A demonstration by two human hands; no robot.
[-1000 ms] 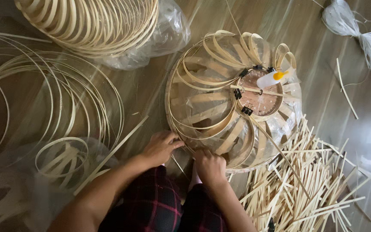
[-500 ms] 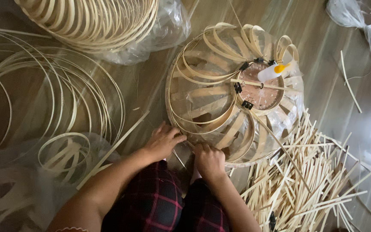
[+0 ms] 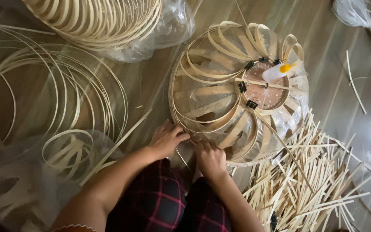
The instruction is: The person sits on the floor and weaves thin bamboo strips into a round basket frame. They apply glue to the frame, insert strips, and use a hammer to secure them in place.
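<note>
- A person seated on the floor (image 3: 331, 25) works at the near rim of a domed bamboo frame (image 3: 220, 92), which sits at centre, just beyond the knees.
- The left hand (image 3: 167, 138) has its fingers curled against the rim's near-left edge; whether it pinches a strip is unclear.
- The right hand (image 3: 210, 158) is closed loosely at the rim just beside it, grip hidden.
- The step looks like fixing a strip to the rim; the next move likely calls for steady pressure there.
- A small glue bottle (image 3: 278, 71) lies on the frame's top, 3 black clips (image 3: 251, 104) around it.
- Cut sticks (image 3: 314, 184) lie near right, bamboo hoops (image 3: 44, 99) left.
</note>
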